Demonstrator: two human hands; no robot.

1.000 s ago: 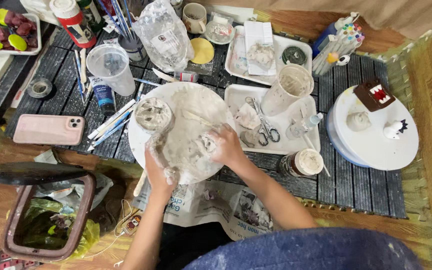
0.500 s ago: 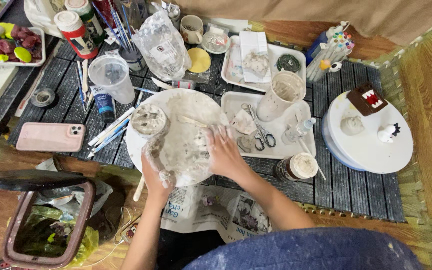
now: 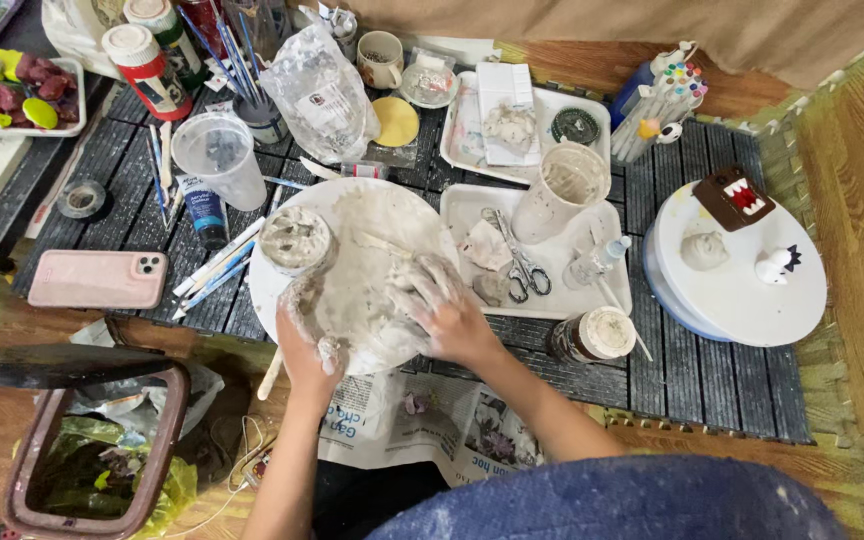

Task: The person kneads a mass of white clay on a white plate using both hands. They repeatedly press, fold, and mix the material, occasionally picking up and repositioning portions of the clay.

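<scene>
A round white turntable board (image 3: 392, 205), smeared with grey clay, lies on the dark slatted mat in front of me. On it sits a lump of wet grey clay (image 3: 367, 290). My left hand (image 3: 304, 340), coated in clay, cups the lump's near left side. My right hand (image 3: 447, 310) presses on its right side, fingers spread over the clay. A small clay-filled bowl (image 3: 294, 238) stands on the board's left edge, just beyond my left hand.
A white tray (image 3: 592, 295) with scissors (image 3: 517, 262) and a tall cup (image 3: 562, 190) lies to the right. A jar (image 3: 590, 335) stands near my right forearm. A pink phone (image 3: 97, 279) and brushes (image 3: 217, 262) lie left. A white round stand (image 3: 752, 300) with figurines sits far right. A bin (image 3: 92, 450) sits lower left.
Both hands stay on the clay lump. My right hand has shifted a little over its right side, and the head view has moved in closer.
</scene>
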